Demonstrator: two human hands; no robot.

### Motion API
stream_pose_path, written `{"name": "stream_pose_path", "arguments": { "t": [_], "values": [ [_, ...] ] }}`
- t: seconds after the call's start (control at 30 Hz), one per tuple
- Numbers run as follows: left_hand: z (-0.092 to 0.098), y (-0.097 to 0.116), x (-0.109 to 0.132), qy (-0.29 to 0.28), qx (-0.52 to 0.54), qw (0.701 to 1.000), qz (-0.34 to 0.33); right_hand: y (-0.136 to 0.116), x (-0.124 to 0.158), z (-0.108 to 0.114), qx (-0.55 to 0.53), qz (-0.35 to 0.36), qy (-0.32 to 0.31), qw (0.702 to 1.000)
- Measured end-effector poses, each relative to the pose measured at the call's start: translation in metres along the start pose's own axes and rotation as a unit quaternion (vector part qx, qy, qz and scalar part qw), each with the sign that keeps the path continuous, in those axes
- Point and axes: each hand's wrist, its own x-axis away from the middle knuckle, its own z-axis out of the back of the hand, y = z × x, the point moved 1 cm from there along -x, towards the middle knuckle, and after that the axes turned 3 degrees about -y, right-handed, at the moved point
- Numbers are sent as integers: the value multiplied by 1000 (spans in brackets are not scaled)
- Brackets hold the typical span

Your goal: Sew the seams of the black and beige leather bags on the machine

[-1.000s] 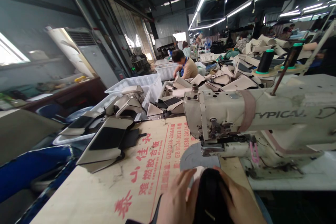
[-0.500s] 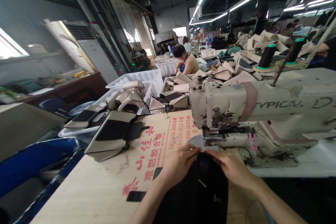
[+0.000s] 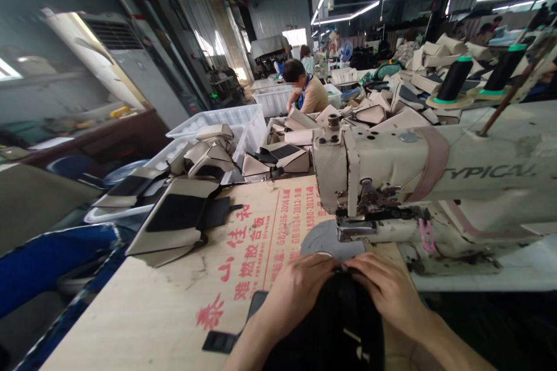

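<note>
A black bag-like fabric piece [image 3: 322, 339] hangs toward me at the front of the plywood table, with a strap and small light-coloured bits on it. My left hand [image 3: 300, 284] pinches its top edge from the left. From the right, my right hand [image 3: 385, 287] grips the same edge, its fingertips close to the left ones. Beyond my fingers a flat grey rounded piece [image 3: 326, 239] lies below the sewing machine [image 3: 378, 162] head; whether it is joined to the black piece is hidden. A black strap end [image 3: 220, 341] sticks out beside my left forearm.
A beige and black sewn piece [image 3: 178, 217] rests on the plywood tabletop [image 3: 130, 313]. White plastic crates [image 3: 256, 127] behind hold several similar pieces. At left is a blue-edged bin [image 3: 39, 249]. A co-worker [image 3: 311, 90] sits farther back. Black thread spools [image 3: 455, 81] stand behind the machine.
Both hands have drawn slightly toward me and away from the machine, still on the black piece. More of the grey piece shows beyond the fingers. The camera view has shifted a little.
</note>
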Motion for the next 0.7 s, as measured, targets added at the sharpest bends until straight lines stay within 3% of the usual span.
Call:
{"name": "stream_pose_path", "arguments": {
  "t": [0.2,0.37,0.57,0.7],
  "values": [
    [9,9,-2,-48,21,999,-13,4,3,5,-8,54,-46,997],
    [5,23,-18,-42,14,998,50,3,3,4,-10,39,-52,998],
    [-12,6,-32,-85,142,974,157,4,2,2,-10,23,-53,998],
    [-16,-5,-33,-90,147,964,200,3,0,5,-37,-54,-35,997]
  ]
}}
